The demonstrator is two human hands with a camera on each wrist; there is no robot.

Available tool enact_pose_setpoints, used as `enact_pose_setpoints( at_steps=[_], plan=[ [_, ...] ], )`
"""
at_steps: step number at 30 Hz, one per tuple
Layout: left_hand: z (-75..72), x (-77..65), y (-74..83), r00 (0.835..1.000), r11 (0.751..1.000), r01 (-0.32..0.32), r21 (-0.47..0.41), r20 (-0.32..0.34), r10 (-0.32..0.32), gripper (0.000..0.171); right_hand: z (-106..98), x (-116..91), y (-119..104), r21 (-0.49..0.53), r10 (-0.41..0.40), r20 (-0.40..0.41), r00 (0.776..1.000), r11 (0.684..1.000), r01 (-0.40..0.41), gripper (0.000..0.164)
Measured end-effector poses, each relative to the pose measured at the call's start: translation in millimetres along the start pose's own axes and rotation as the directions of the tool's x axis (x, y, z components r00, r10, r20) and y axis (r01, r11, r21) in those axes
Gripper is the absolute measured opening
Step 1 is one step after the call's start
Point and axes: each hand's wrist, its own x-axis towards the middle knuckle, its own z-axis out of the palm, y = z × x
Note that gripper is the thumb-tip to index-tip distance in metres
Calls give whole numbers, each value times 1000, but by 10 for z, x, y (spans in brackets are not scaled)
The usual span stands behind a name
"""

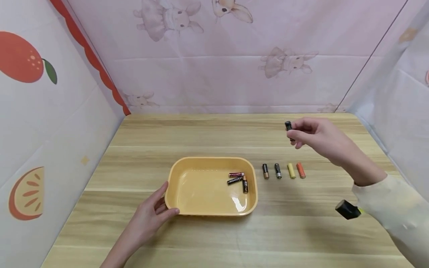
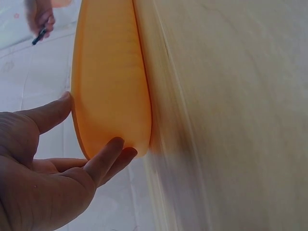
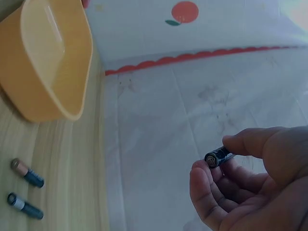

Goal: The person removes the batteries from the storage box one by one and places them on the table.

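A person's right hand (image 1: 321, 140) pinches a black battery (image 1: 288, 127) between thumb and fingertips, the gap between them only as wide as the battery itself, above the wooden table (image 1: 187, 134). The left hand (image 1: 147, 219) grips the near left corner of a yellow box (image 1: 201, 191), thumb on the rim and parted fingers against the outer wall.

In the head view the black battery stands steeply, its long axis slightly tilted, upper end leaning left. The right wrist view shows one round end facing the camera; which pole it is cannot be told with certainty at this angle.

Just right of the box, four batteries lie side by side, roughly parallel, their long axes running away from the person: a black-and-copper battery (image 1: 265, 171), a black-and-silver battery (image 1: 277, 171), a yellow battery (image 1: 291, 171) and an orange battery (image 1: 301, 170). Inside, near the right wall, three more lie close together: a dark red battery (image 1: 236, 174) crosswise, a dark battery (image 1: 234, 181) at a slant and a black-and-orange battery (image 1: 245, 185) pointing away. The box's right wall stands between this cluster and the row outside.
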Motion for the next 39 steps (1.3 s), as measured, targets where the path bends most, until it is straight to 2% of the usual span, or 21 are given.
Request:
enact_pose_setpoints(
  at_steps=[8,16,23,30,39],
  plan=[
    [4,-3,-15,1000,1000,0,-15,3,0,88,-150,-96,419,27,81,-43,996,996,-80,29],
    [1,11,-11,1000,1000,3,-13,2,-3,88,-194,-159,738,64,130,-62,990,990,-126,32],
    [-5,10,-16,1000,1000,-9,-25,5,9,87,-179,-178,1029,83,242,-14,970,967,-241,46],
    [-11,8,-14,1000,1000,-14,-22,6,14,87,-125,-198,1269,111,297,42,954,948,-299,46],
    [-21,-3,16,1000,1000,-13,-19,7,13,88,-31,-191,1466,36,333,64,941,941,-336,39]
  ],
)
